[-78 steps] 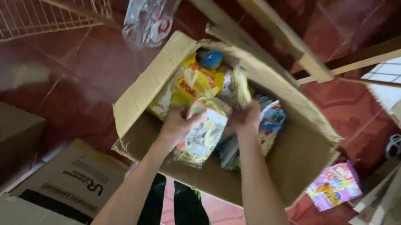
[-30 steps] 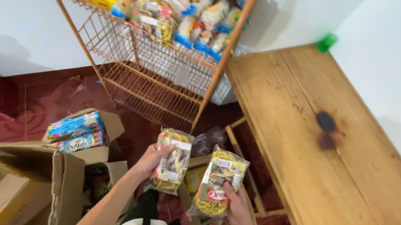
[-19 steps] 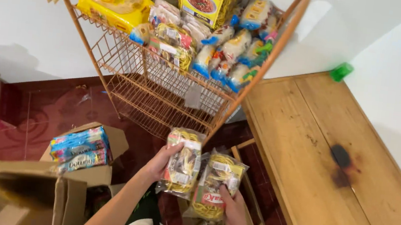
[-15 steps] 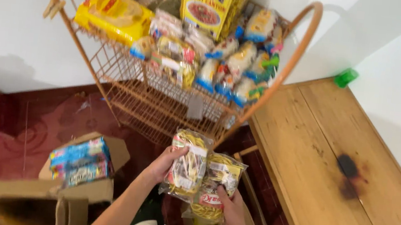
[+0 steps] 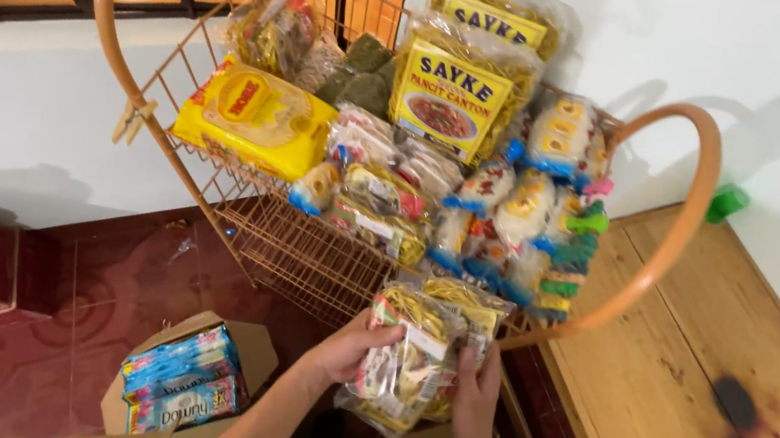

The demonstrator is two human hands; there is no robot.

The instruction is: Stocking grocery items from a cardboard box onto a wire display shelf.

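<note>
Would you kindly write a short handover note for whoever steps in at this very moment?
Left hand: grips a clear noodle packet by its left edge.
Right hand: holds a second noodle packet behind the first.
Both packets are up at the front edge of the wire rack, not yet on it.
Done: the upper shelf already carries many packets, including a yellow bag.
Left: a lower shelf shows bare wire; an open carton on the floor holds blue packs.

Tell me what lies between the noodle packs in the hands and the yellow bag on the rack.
In the head view, the noodle packs and yellow bag are separated by bare wire shelf and small packets on the rack.
</note>
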